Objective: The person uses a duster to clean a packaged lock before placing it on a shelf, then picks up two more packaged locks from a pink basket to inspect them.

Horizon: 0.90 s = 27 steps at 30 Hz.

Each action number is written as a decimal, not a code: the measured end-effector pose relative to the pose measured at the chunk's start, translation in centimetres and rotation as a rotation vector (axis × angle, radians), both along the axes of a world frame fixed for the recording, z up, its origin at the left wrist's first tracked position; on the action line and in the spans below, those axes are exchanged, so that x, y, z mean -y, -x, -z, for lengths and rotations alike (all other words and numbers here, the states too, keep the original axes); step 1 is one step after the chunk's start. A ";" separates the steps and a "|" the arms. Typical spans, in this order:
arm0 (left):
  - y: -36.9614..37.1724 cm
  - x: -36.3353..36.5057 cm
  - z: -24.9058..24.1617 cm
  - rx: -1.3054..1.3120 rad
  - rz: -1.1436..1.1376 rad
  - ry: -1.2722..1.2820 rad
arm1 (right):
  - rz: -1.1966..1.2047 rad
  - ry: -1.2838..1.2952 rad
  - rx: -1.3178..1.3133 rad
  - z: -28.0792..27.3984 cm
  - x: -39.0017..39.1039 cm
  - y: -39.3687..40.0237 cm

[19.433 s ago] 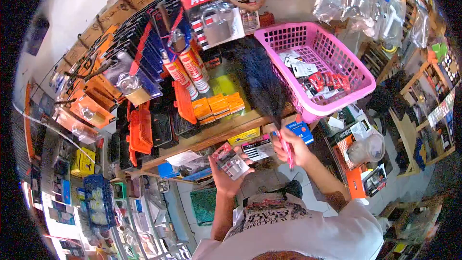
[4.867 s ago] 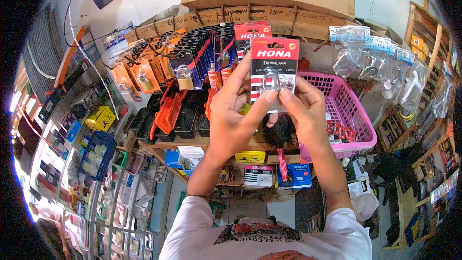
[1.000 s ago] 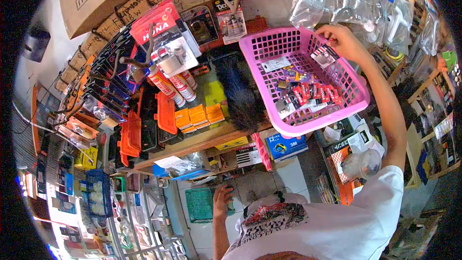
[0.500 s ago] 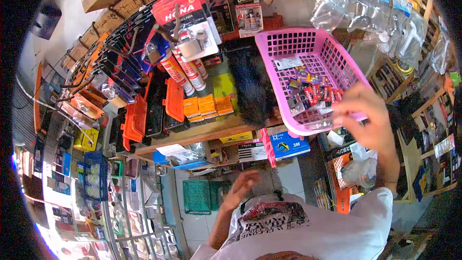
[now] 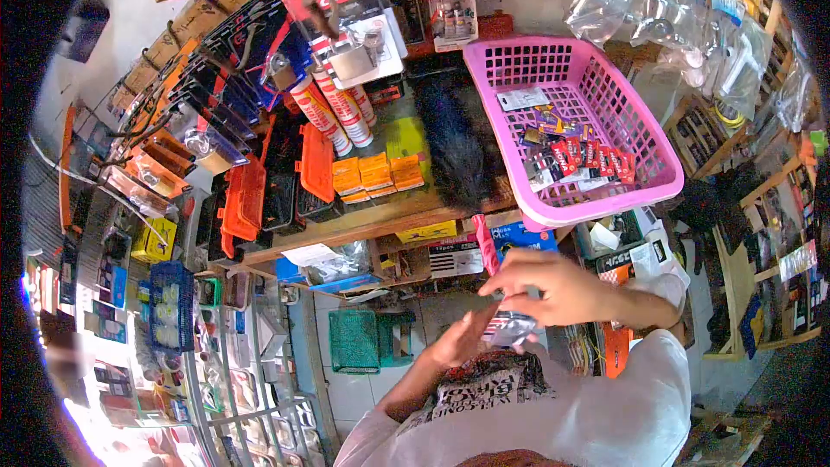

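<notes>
A small clear packet with dark and reddish contents [image 5: 512,329] is in front of my chest. My left hand [image 5: 462,339] grips it, thumb on the near side and fingertips showing below its right end. Just above the packet, my right hand [image 5: 553,288] has its fingers curved and apart, close to my left fingertips. Whether the right fingers touch the packet is hard to see. Beyond my hands, the pink plastic basket [image 5: 596,207] holds red HONA packets [image 5: 596,158], purple-yellow packets [image 5: 560,124] and a pale card packet [image 5: 522,99].
Orange boxes [image 5: 376,173], red-and-white tubes [image 5: 346,112] and carded padlocks [image 5: 354,60] crowd the wooden counter [image 5: 346,229]. Clear bags [image 5: 666,17] hang at upper right. A green basket [image 5: 354,342] stands on the floor. A glass case [image 5: 251,363] lines the left.
My right hand has moved from over the pink basket down to my left hand. The clear packet is now in my left hand, which was open and without it before.
</notes>
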<state>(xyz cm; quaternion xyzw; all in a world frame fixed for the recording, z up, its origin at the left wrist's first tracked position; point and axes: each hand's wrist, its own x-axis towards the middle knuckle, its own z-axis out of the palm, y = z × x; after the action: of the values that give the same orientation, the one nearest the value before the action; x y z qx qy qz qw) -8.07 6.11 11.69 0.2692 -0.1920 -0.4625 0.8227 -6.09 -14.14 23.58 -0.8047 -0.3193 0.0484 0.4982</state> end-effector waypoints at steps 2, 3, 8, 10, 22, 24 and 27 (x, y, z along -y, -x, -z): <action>0.1 -0.3 2.8 0.005 0.105 -0.028 | -0.022 0.047 0.067 2.9 -1.2 -0.1; 0.1 -0.5 3.7 0.007 0.155 -0.041 | 0.006 0.047 -0.028 3.4 -1.3 0.1; 1.6 -1.9 5.2 -0.196 0.000 -0.102 | 0.199 0.159 -0.124 5.4 1.3 -0.8; 1.2 -2.5 5.4 -0.305 -0.119 -0.057 | 0.353 0.118 -0.291 5.5 2.1 -0.7; -2.1 -8.5 5.0 -0.383 -0.667 0.094 | 0.162 -0.852 -1.024 14.1 -2.6 -6.9; -2.6 -9.2 4.2 -0.385 -0.719 0.082 | 0.023 -1.260 -1.257 14.4 -3.2 -8.7; -3.0 -10.2 4.7 -0.351 -0.707 0.196 | -0.153 -1.428 -1.261 15.1 -3.2 -9.7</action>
<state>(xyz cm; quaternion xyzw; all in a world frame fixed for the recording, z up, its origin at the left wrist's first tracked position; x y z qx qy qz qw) -5.08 16.29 6.98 0.1560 0.0125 -0.1698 0.9730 3.60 -10.91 8.44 -0.1133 0.0019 0.2992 0.9474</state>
